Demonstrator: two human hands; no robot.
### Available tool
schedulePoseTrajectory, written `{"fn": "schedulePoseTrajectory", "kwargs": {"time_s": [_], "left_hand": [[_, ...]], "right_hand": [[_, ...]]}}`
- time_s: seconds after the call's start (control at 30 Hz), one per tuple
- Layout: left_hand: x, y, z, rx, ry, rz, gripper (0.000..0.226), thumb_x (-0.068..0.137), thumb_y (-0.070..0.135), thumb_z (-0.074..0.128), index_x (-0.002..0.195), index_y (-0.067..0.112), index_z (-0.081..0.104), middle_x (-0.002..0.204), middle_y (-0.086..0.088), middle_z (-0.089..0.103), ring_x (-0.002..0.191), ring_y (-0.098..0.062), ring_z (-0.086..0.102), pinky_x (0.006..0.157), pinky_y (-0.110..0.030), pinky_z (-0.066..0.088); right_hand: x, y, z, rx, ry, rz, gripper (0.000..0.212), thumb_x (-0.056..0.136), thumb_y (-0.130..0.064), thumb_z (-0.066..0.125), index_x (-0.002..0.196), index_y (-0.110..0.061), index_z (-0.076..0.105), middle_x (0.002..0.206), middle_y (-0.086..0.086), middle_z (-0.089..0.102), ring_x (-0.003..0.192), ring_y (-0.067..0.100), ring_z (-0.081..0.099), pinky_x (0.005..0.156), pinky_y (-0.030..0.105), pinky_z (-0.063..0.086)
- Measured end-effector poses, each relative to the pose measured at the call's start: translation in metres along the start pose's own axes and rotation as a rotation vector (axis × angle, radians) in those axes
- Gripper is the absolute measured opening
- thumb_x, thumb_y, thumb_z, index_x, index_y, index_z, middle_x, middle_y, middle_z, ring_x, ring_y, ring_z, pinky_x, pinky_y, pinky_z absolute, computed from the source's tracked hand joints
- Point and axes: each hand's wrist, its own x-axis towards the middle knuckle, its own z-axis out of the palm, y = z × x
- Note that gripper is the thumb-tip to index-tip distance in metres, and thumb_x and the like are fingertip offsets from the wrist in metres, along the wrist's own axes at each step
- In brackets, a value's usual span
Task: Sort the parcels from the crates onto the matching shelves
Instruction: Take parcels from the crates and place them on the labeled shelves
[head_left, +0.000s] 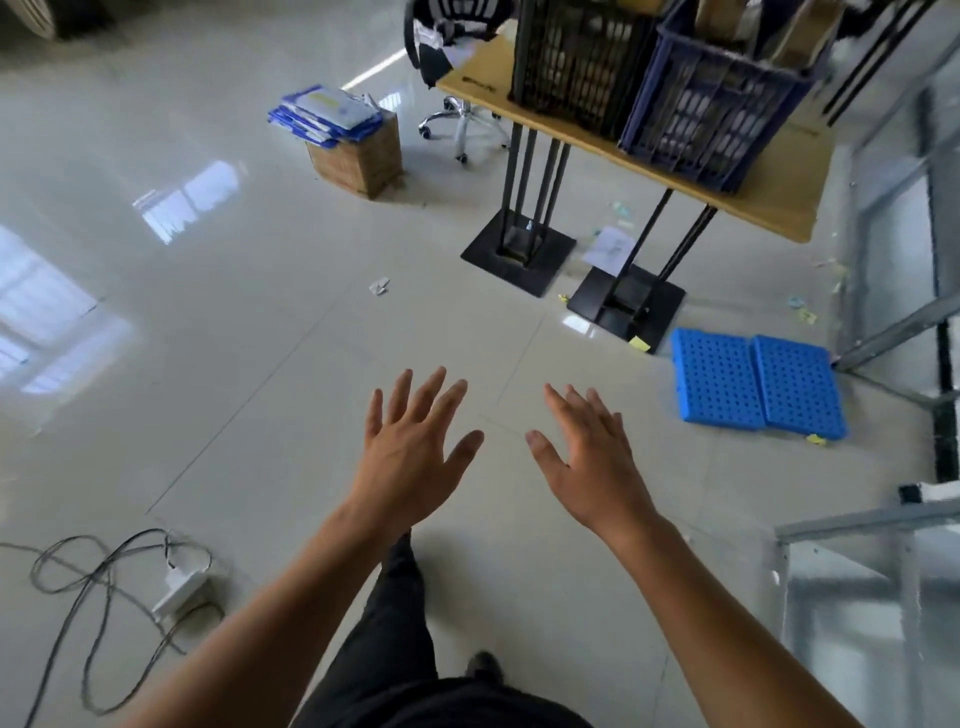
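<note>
Left hand (410, 447), right hand (587, 457): both grips released, fingers spread, holding nothing. Parcels remain in black crate (576, 67) and blue crate (717, 109) on worktop (769, 192), 1 o'clock. Sorting appears unfinished.

Floor (260, 322): smooth glossy tile. At 1 o'clock, a matt wooden tabletop (774, 197) carries a black crate (571, 67) and a blue crate (711, 119), both latticed plastic. At 3 o'clock, perforated blue plastic panels (753, 384); at 11 o'clock, a matt cardboard box (358, 163).
</note>
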Motion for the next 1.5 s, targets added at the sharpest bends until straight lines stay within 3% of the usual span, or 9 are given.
{"fn": "schedulePoseTrajectory", "kwargs": {"time_s": [0.27, 0.4, 0.63, 0.73, 0.9, 1.13, 1.27, 1.5], "left_hand": [[0.173, -0.089, -0.037, -0.031, 0.018, -0.051, 0.070, 0.099, 0.070, 0.020, 0.162, 0.039, 0.014, 0.172, 0.010, 0.003, 0.157, -0.022, -0.016, 0.126, -0.050, -0.011], [0.265, -0.126, -0.071, -0.023, 0.017, -0.027, 0.078, 0.093, 0.075, 0.010, 0.162, 0.039, 0.016, 0.172, 0.010, 0.005, 0.158, -0.023, -0.015, 0.126, -0.050, -0.011], [0.413, -0.151, -0.105, -0.038, 0.045, 0.000, 0.081, 0.091, 0.076, 0.011, 0.160, 0.036, 0.024, 0.171, 0.008, 0.014, 0.159, -0.024, -0.006, 0.127, -0.050, -0.004], [0.479, -0.143, -0.103, -0.028, 0.026, 0.010, 0.080, 0.091, 0.075, 0.012, 0.159, 0.036, 0.026, 0.171, 0.008, 0.014, 0.159, -0.024, -0.005, 0.127, -0.050, -0.004], [0.589, -0.101, -0.110, 0.013, 0.005, 0.073, 0.081, 0.090, 0.077, 0.006, 0.160, 0.038, 0.019, 0.172, 0.009, 0.007, 0.158, -0.024, -0.011, 0.127, -0.051, -0.007], [0.754, -0.047, -0.154, 0.084, 0.084, 0.224, 0.073, 0.097, 0.073, 0.015, 0.161, 0.038, 0.016, 0.172, 0.007, 0.004, 0.157, -0.024, -0.014, 0.125, -0.048, -0.011], [0.826, -0.024, -0.174, 0.036, 0.138, 0.252, 0.069, 0.100, 0.071, 0.020, 0.161, 0.039, 0.017, 0.172, 0.008, 0.004, 0.157, -0.021, -0.015, 0.124, -0.045, -0.012], [0.950, -0.002, -0.183, -0.049, 0.132, 0.352, 0.075, 0.096, 0.077, 0.010, 0.161, 0.040, 0.011, 0.171, 0.011, -0.003, 0.155, -0.019, -0.020, 0.124, -0.044, -0.012]], "right_hand": [[0.199, -0.058, -0.014, -0.014, -0.017, 0.002, 0.065, 0.106, -0.055, 0.037, 0.165, -0.033, 0.020, 0.173, 0.003, 0.021, 0.161, 0.022, 0.006, 0.131, 0.047, 0.007], [0.284, -0.082, -0.034, -0.009, 0.019, 0.023, 0.064, 0.107, -0.051, 0.039, 0.165, -0.031, 0.022, 0.172, 0.004, 0.022, 0.161, 0.022, 0.008, 0.131, 0.045, 0.006], [0.400, -0.071, -0.062, 0.071, 0.078, 0.089, 0.064, 0.107, -0.050, 0.041, 0.165, -0.028, 0.024, 0.172, 0.003, 0.022, 0.161, 0.020, 0.006, 0.131, 0.045, 0.007], [0.457, -0.045, -0.070, 0.131, 0.102, 0.128, 0.065, 0.106, -0.050, 0.043, 0.164, -0.027, 0.027, 0.172, 0.002, 0.024, 0.161, 0.020, 0.007, 0.130, 0.047, 0.012], [0.561, -0.006, -0.107, 0.145, 0.123, 0.145, 0.065, 0.106, -0.051, 0.041, 0.165, -0.028, 0.024, 0.172, 0.004, 0.021, 0.161, 0.023, 0.004, 0.130, 0.048, 0.008], [0.675, 0.030, -0.205, 0.165, 0.246, 0.094, 0.079, 0.096, -0.070, 0.025, 0.164, -0.031, 0.025, 0.173, 0.002, 0.020, 0.161, 0.020, 0.003, 0.128, 0.054, 0.019], [0.730, 0.047, -0.244, 0.176, 0.317, 0.090, 0.076, 0.098, -0.068, 0.028, 0.164, -0.032, 0.024, 0.172, 0.000, 0.021, 0.161, 0.016, 0.003, 0.128, 0.053, 0.022], [0.833, 0.070, -0.282, 0.095, 0.441, 0.123, 0.073, 0.098, -0.071, 0.028, 0.162, -0.037, 0.020, 0.171, -0.004, 0.021, 0.158, 0.011, 0.000, 0.124, 0.043, 0.016]]}}
